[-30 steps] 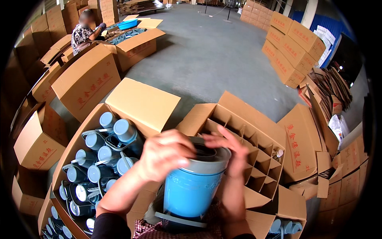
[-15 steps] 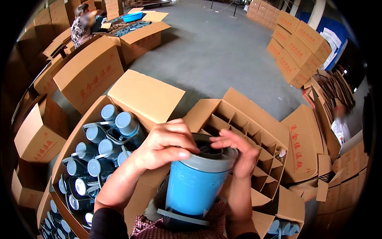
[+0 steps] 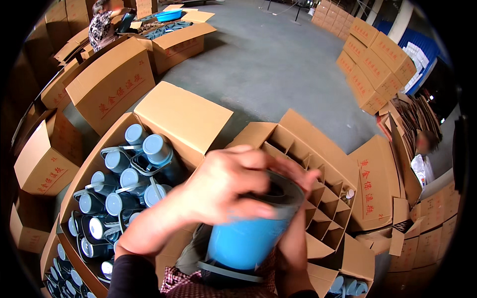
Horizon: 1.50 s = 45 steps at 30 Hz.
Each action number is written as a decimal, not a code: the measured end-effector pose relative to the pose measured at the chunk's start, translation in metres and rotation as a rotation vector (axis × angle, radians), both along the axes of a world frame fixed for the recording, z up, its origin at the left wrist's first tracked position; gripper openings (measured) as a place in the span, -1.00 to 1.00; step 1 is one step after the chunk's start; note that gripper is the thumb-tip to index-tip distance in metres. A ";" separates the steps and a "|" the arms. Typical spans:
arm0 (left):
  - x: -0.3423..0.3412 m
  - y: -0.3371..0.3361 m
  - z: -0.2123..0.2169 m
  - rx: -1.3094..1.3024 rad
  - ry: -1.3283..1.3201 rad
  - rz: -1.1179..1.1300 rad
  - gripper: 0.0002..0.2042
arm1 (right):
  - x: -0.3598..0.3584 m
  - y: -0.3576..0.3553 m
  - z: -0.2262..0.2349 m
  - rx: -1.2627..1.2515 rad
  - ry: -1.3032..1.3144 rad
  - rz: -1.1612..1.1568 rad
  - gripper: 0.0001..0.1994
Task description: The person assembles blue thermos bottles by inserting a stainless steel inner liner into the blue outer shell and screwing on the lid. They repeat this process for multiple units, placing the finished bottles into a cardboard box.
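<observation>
1. Two hands are wrapped around one blue jug (image 3: 246, 241), held up close over the lap. The left hand (image 3: 226, 186) is laid over the jug's dark rim, fingers curled. The right hand (image 3: 298, 218) is pressed on the far side and holds it too.
2. A box of lids (image 3: 117, 184) is seen to the left; a box with dividers (image 3: 328, 198) sits just behind the jug.
3. The jug could be dropped — only the top is gripped, and the bottom hangs free.
4. Fingers could be pinched at the rim if it is pushed hard.
</observation>
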<state>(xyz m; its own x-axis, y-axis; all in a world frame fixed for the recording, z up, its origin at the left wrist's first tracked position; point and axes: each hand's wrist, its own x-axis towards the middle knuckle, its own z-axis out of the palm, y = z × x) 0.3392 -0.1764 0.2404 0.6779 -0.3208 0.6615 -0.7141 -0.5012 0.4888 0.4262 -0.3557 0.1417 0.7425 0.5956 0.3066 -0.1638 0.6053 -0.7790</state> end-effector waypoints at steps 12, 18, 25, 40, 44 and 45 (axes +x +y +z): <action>-0.007 0.020 -0.051 -0.601 0.233 -0.235 -0.65 | -0.011 -0.024 0.041 -0.296 -0.763 -0.174 -0.11; 0.006 -0.046 -0.162 -1.279 0.849 -0.534 -0.54 | -0.017 -0.034 0.111 -0.196 -0.933 0.278 -0.64; -0.024 -0.113 -0.179 -1.401 1.177 -0.711 -0.58 | -0.041 -0.032 0.186 -0.626 -1.309 0.518 -0.71; -0.126 -0.078 -0.112 -0.705 0.843 0.385 -0.50 | -0.030 -0.109 0.098 -0.793 -0.537 -0.307 -0.80; -0.131 -0.054 -0.181 -0.917 0.660 0.501 -0.52 | -0.069 -0.129 0.003 -0.660 -0.481 -0.315 -0.52; -0.133 -0.047 -0.200 -0.995 0.601 0.482 -0.55 | -0.085 -0.140 -0.026 -0.644 -0.620 -0.150 -0.41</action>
<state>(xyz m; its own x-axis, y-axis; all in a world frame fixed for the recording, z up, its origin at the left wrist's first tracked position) 0.2066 -0.2231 0.0406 0.8646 0.5021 0.0209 -0.0953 0.1230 0.9878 0.3411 -0.4961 0.1159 0.6388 0.7005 0.3182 0.4436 0.0026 -0.8962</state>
